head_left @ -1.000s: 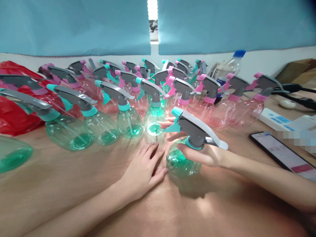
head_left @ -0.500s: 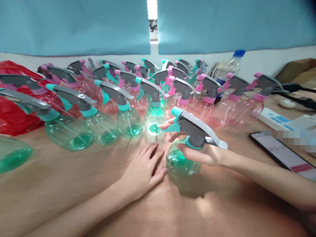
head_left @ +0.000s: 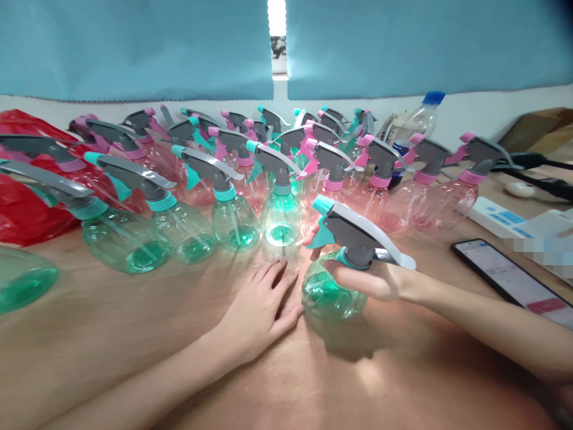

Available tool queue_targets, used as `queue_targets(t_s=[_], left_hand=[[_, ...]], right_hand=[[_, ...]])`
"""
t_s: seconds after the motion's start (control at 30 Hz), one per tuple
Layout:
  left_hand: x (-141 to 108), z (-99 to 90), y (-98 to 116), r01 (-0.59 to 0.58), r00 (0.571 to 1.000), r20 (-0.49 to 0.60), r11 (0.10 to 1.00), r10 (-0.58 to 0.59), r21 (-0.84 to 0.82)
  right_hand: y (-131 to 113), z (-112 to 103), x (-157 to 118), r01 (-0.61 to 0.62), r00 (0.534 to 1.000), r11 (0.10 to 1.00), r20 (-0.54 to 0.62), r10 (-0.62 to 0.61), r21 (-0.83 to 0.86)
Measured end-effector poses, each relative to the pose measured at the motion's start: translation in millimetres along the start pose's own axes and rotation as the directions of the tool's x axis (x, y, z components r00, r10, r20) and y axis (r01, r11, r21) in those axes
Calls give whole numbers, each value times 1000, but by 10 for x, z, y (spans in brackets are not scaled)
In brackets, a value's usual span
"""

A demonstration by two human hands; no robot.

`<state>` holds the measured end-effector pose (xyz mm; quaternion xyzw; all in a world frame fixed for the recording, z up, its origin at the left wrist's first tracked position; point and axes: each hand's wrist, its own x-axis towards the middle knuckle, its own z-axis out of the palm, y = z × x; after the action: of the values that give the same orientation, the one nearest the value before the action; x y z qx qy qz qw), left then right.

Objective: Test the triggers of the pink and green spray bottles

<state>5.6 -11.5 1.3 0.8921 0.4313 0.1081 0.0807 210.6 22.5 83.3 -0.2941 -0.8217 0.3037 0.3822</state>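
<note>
My right hand (head_left: 371, 280) is wrapped round the neck of a green spray bottle (head_left: 329, 292) with a grey and teal trigger head. That bottle stands on the wooden table (head_left: 147, 334), its nozzle towards the left. Flat on the tabletop, just left of the bottle, lies my left hand (head_left: 264, 310) with fingers spread and nothing in it. A row of green spray bottles, among them one near the middle (head_left: 281, 224) and one to its left (head_left: 235, 224), stands beyond my hands. Pink spray bottles (head_left: 430, 200) stand behind and to the right.
A phone (head_left: 510, 269) and a white power strip (head_left: 496, 215) lie at the right, with black cables (head_left: 541, 179) behind. A blue-capped bottle (head_left: 418, 122) stands at the back. Red plastic (head_left: 27, 209) is at the left, and a blue curtain (head_left: 134, 48) hangs behind.
The fingers of my right hand have drawn in towards the bottle's neck from the trigger and nozzle side. The held bottle has shifted very slightly right. My left hand has stayed still.
</note>
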Motion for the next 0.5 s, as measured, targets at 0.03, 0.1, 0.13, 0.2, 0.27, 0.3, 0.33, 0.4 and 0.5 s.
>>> queue_targets(t_s=[0.03, 0.1, 0.13, 0.2, 0.27, 0.3, 0.33, 0.4, 0.5], left_hand=[[2, -3, 2, 2, 1000, 3, 1000, -2, 2], [6, -5, 3, -1, 1000, 5, 1000, 1, 7], [7, -4, 2, -2, 1000, 3, 1000, 2, 9], [7, 1, 2, 0, 1000, -2, 1000, 0, 10], [5, 4, 3, 3, 1000, -5, 1000, -3, 8], [4, 5, 4, 4, 1000, -7, 1000, -4, 8], [4, 5, 5, 5, 1000, -7, 1000, -5, 8], [4, 4, 7, 7, 1000, -5, 1000, -7, 10], [4, 4, 9, 2, 1000, -5, 1000, -2, 14]], right_hand=[[-8, 4, 3, 0, 1000, 1000, -12, 0, -6], [-24, 12, 7, -3, 999, 1000, -33, 2, -20], [-29, 14, 8, -2, 999, 1000, -39, 1, -29], [-33, 16, 5, 5, 999, 999, -53, -7, -42], [-21, 15, -6, 5, 998, 999, -60, -7, -37], [-8, 14, -16, 1, 998, 1000, -55, -3, -26], [8, 14, -28, -5, 999, 1000, -46, 4, -12], [43, 18, -55, -19, 999, 1000, -28, 19, 13], [79, 33, -84, -25, 999, 999, -29, 26, 36]])
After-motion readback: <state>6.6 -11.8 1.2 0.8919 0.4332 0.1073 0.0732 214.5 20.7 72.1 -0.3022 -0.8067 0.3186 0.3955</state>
